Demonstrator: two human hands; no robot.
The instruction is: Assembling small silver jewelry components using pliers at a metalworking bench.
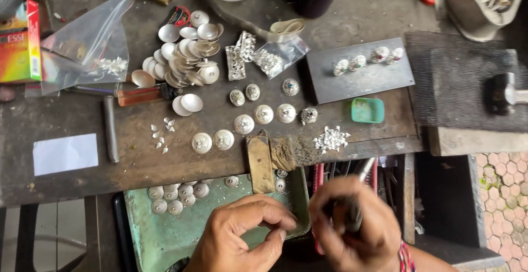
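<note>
Nearest the camera, the left hand (242,233) pinches thumb to fingers over the green tray (165,233), what its grip holds too small to tell, while the right hand (355,225) is clenched around a dark tool (352,214) just beside it. Small silver domes (173,198) lie at the tray's far edge. Beyond, on the worktop (71,118), sit decorated round silver pieces (243,123) and a heap of plain silver discs (187,52).

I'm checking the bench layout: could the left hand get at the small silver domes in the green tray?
Probably yes: the left hand hovers over the green tray, with the domes uncovered just beyond it.
</note>
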